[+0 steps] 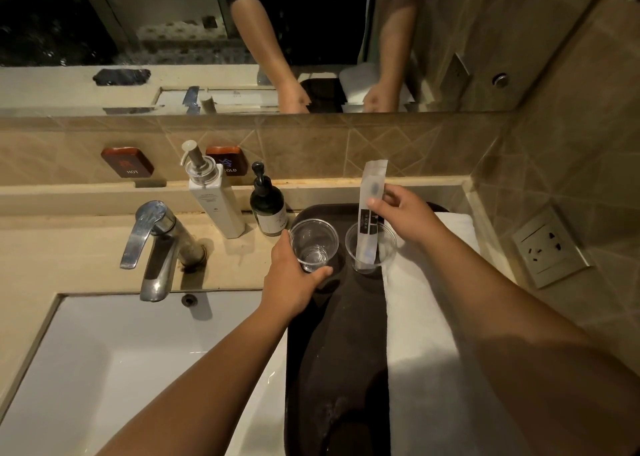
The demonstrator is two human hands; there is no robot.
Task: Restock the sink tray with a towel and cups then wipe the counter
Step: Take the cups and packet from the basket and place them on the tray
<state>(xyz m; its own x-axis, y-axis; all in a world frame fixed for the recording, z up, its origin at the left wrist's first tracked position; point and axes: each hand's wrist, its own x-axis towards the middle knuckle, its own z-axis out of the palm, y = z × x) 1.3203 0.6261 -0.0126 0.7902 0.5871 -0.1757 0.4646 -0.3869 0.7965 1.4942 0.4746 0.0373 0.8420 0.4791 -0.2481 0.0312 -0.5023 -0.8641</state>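
Note:
A dark tray (pixel 332 344) lies on the counter right of the sink. A white folded towel (pixel 426 334) covers the tray's right side. Two clear plastic cups stand at the tray's far end. My left hand (pixel 294 279) grips the left cup (pixel 313 244) from its near side. My right hand (pixel 408 216) pinches a long clear sachet (pixel 370 206), whose lower end stands inside the right cup (pixel 370 247).
A chrome faucet (pixel 156 244) and white basin (pixel 138 369) are to the left. A white pump bottle (pixel 213 195) and a dark pump bottle (pixel 268 206) stand behind the tray. A wall socket (pixel 550 246) is on the right; a mirror runs above.

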